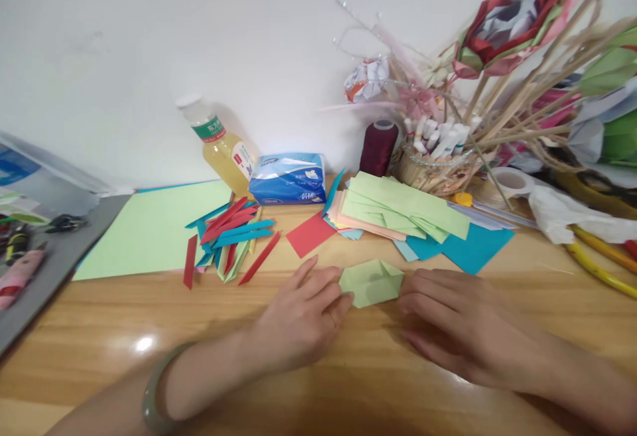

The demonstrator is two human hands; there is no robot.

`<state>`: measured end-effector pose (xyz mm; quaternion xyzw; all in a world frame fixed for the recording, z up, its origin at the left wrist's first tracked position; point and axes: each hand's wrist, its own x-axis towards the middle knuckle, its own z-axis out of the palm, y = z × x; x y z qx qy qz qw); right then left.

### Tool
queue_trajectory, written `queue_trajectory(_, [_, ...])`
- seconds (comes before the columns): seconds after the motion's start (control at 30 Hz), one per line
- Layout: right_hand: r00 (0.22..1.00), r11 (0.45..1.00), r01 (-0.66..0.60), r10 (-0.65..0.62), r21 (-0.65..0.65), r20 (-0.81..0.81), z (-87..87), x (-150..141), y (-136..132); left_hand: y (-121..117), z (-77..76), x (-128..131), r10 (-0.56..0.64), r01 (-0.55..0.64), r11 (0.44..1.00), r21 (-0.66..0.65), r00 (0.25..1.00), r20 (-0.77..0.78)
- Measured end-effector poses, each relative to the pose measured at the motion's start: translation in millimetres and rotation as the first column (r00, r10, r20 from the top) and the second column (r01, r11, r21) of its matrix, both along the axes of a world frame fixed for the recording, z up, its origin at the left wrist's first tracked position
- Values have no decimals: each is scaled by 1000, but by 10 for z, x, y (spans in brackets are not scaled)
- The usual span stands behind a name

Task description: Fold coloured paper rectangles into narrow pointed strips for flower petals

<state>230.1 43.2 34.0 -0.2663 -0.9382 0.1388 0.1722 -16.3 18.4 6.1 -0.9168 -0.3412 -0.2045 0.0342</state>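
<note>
A light green sheet of folded paper (372, 285) with slanted, creased corners lies low over the wooden table between my hands. My left hand (311, 313) pinches its left end between thumb and fingers; a ring and a pale green bangle show on that side. At the right corner, my right hand (455, 323) has its curled fingers against the paper, slightly blurred, with the thumb lower down. Just beyond lie a stack of light green paper slips (403, 204), a red slip (311, 233) and blue paper (478, 247).
Folded red, blue and green strips (233, 233) lie left of centre beside a large green sheet (154, 230). Along the wall stand a drink bottle (221, 150), a blue tissue pack (288, 178), a maroon thread spool (379, 147) and a pen holder (430, 167) near paper flowers.
</note>
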Motion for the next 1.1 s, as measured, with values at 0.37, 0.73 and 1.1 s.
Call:
queue_trajectory(0.37, [1000,999,20,-20,-28,-4,-152,73,154,65,67,-29,-47,64,989,-130,991,125])
queue_trajectory(0.73, [999,998,19,-17,57,-31,-119,25,122,62,86,10,-73,72,997,20,996,49])
queue_trajectory(1.1, [996,998,54,-55,-16,-70,-182,-10,97,57,73,39,57,-22,964,-265,991,125])
